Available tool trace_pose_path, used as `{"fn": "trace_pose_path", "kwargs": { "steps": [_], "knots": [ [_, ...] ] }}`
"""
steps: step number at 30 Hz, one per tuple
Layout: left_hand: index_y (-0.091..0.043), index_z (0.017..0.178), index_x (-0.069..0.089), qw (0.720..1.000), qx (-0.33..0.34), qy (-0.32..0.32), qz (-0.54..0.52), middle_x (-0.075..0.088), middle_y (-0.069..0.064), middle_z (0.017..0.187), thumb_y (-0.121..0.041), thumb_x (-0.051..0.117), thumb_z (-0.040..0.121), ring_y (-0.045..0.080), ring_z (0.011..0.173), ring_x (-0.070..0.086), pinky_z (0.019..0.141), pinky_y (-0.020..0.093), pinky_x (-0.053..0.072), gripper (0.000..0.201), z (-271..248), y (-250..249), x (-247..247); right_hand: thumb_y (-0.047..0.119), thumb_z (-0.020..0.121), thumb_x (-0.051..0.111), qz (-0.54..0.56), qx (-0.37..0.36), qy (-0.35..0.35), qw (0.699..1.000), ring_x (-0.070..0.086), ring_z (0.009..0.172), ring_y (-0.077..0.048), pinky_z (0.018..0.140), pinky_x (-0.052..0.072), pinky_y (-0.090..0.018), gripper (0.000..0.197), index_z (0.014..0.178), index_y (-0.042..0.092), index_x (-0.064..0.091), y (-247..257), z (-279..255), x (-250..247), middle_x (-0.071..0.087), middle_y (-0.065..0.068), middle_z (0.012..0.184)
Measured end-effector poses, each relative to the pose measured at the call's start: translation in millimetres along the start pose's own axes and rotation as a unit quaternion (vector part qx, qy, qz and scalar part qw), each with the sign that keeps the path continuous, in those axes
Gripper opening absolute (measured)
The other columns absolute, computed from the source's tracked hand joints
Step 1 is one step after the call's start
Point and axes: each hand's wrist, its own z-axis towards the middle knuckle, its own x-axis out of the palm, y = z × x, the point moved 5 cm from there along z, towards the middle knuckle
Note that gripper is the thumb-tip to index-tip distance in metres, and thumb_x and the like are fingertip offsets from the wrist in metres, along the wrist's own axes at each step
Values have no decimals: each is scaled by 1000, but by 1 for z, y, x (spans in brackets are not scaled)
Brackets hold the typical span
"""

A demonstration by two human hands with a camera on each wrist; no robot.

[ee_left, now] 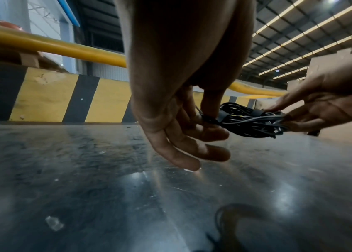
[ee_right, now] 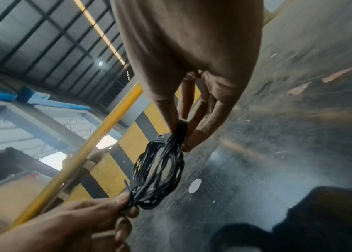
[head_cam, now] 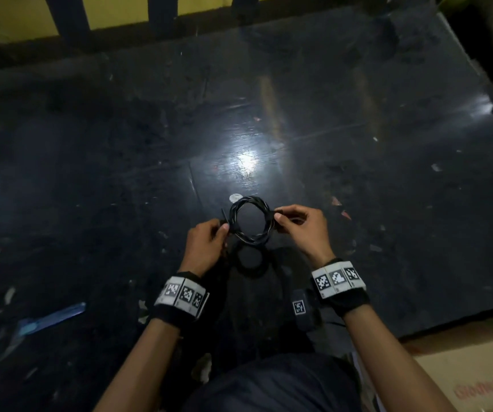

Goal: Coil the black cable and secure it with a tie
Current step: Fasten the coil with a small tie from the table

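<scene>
Center frame, left hand [head_cam: 206,245] and right hand [head_cam: 301,226] both have fingers pinched on opposite sides of the coiled black cable [ee_left: 250,124].

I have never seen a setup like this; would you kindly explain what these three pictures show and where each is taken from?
No machine: a person works bare-handed, wearing marker-printed wristbands. The wide picture comes from a head camera looking down; the other two from cameras on the wrists. The left hand and right hand each pinch one side of a coiled black cable above a dark glossy floor. A black tie wraps the coil at the right grip. A white disc lies on the floor.
</scene>
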Motion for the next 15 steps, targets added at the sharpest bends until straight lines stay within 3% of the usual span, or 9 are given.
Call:
{"fn": "trace_pose_path", "kwargs": {
  "steps": [2, 5, 9, 12, 15],
  "knots": [
    [-5, 66, 56, 998, 17, -12, 57, 58, 7, 57, -24, 60, 96, 30, 59, 58, 57, 33, 40, 35, 23, 4, -6, 2, 86, 75, -42, -17, -15, 999, 71, 70, -17, 69, 63, -27, 10, 92, 7, 80, 7, 17, 10, 75, -10, 78],
    [-12, 65, 53, 994, 15, -28, 103, 54, 6, 59, -31, 59, 95, 34, 63, 60, 58, 32, 38, 36, 55, 9, -11, 6, 86, 76, -96, -29, -27, 995, 75, 70, -18, 73, 64, -26, 9, 93, 7, 81, 13, 43, 24, 76, -6, 76],
    [-15, 69, 55, 988, -22, -34, 149, 67, 17, 73, -33, 56, 96, 39, 78, 66, 63, 32, 38, 33, 86, 23, -4, 10, 86, 76, -151, -17, -33, 988, 69, 72, -14, 81, 58, -20, 12, 96, 10, 81, 6, 72, 44, 73, -1, 78],
    [-8, 85, 62, 983, -58, -3, 175, 72, 24, 95, -33, 54, 96, 43, 92, 66, 71, 39, 47, 28, 98, 44, 9, 12, 87, 75, -152, 43, 25, 987, 70, 93, -14, 99, 53, -24, 29, 116, 8, 75, -12, 83, 60, 76, -6, 98],
    [-9, 95, 59, 983, -69, 14, 171, 72, 22, 96, -35, 53, 96, 41, 92, 66, 73, 41, 48, 27, 97, 55, 14, 11, 87, 76, -116, 66, 64, 989, 69, 108, -14, 107, 50, -30, 45, 131, 8, 66, -26, 79, 66, 75, -10, 116]
  ]
}}
